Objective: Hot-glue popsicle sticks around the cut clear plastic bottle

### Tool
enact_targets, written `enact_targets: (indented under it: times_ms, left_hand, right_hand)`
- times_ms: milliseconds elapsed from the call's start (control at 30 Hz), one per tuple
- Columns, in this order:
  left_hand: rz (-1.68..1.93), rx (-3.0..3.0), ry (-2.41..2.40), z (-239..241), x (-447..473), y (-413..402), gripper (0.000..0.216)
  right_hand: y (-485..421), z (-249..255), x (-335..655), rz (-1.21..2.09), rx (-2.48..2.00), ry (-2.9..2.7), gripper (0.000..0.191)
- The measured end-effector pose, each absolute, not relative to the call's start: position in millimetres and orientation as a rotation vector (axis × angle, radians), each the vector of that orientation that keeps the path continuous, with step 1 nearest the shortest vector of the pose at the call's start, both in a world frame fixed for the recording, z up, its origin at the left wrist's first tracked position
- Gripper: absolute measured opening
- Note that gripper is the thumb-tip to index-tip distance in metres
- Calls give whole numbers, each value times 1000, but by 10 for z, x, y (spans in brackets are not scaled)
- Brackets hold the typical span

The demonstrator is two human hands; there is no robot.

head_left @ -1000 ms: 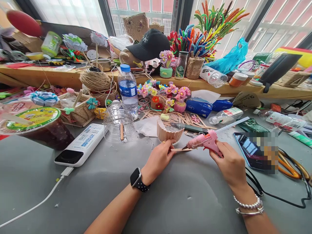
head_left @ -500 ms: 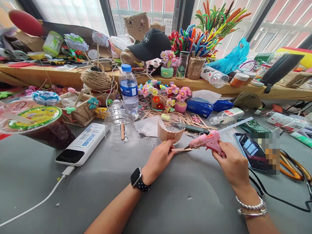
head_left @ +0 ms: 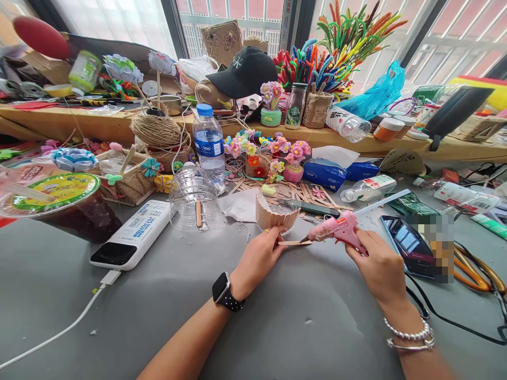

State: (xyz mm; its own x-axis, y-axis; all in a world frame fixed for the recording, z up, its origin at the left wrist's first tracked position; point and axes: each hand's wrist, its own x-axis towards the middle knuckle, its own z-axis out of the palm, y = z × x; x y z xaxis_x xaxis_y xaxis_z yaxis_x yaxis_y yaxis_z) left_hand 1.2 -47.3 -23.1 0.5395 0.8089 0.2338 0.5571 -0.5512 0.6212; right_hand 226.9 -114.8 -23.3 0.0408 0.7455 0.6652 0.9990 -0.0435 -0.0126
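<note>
My left hand [head_left: 259,258] pinches one end of a flat wooden craft stick [head_left: 295,243] that lies on the grey table [head_left: 166,316]. My right hand [head_left: 376,266] is wrapped round the handle of a pink glue gun [head_left: 336,229], and the gun's nozzle touches the far end of the stick. A clear glue rod sticks out of the back of the gun. Just behind the left hand stands a small cup ringed with wooden sticks [head_left: 276,212].
A cut clear bottle top [head_left: 194,200] with a stick on it, a white power bank [head_left: 132,235] with its cable, and a lidded drink cup [head_left: 59,203] lie to the left. A phone [head_left: 412,245] and scissors [head_left: 475,272] lie right. Craft flowers, twine, a water bottle [head_left: 208,142] crowd the back.
The glue gun's nozzle has crept slightly right along the stick. Both hands otherwise hold their places.
</note>
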Motion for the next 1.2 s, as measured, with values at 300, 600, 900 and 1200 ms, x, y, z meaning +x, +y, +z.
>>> enact_targets:
  times_ms: [300, 600, 900, 1200]
  left_hand:
    - [725, 2291, 1095, -230, 12, -472, 26]
    - [708, 2294, 1101, -221, 10, -473, 25]
    - [706, 2276, 1101, -226, 12, -476, 25]
    - [669, 2269, 1111, -222, 15, -474, 25]
  right_hand:
    - [-1152, -236, 2296, -712, -1869, -1750, 21]
    - [-1160, -223, 2317, -718, -1869, -1740, 22]
    - [-1147, -252, 2317, -682, -1913, -1710, 24]
    - [-1131, -229, 2292, -698, -1953, -1641, 32]
